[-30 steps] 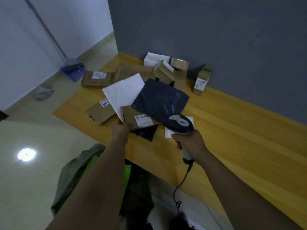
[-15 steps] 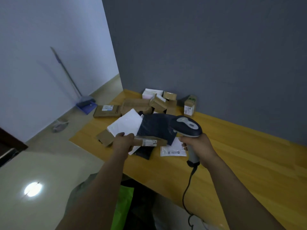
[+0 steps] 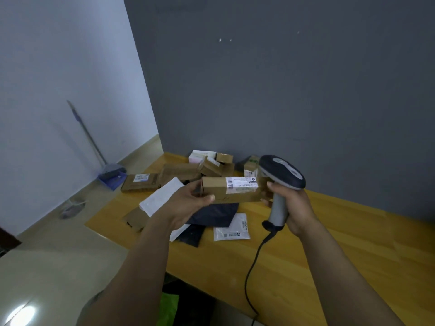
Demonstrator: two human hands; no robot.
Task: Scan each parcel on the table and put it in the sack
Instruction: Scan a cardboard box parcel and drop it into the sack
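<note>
Parcel (image 3: 231,189), a brown box with a white label (image 3: 240,184), is held above the table (image 3: 329,243) in the left hand (image 3: 188,205), thumb across its near face. The right hand (image 3: 292,208) grips the handle of the scanner (image 3: 281,175), whose head sits just beside the box's right end. Its cable (image 3: 251,267) hangs past the table's near edge. More parcels (image 3: 211,167) are piled at the far corner by the grey wall. A dark mailer (image 3: 214,214) and a white mailer (image 3: 231,228) lie below the held box. A green bit of the sack (image 3: 168,307) shows under the table.

left hand (image 3: 186,205) grips cardboard parcel (image 3: 231,190), label up | right hand (image 3: 295,207) holds scanner (image 3: 281,178) just beside parcel | more parcels on wooden table (image 3: 353,243)
</note>
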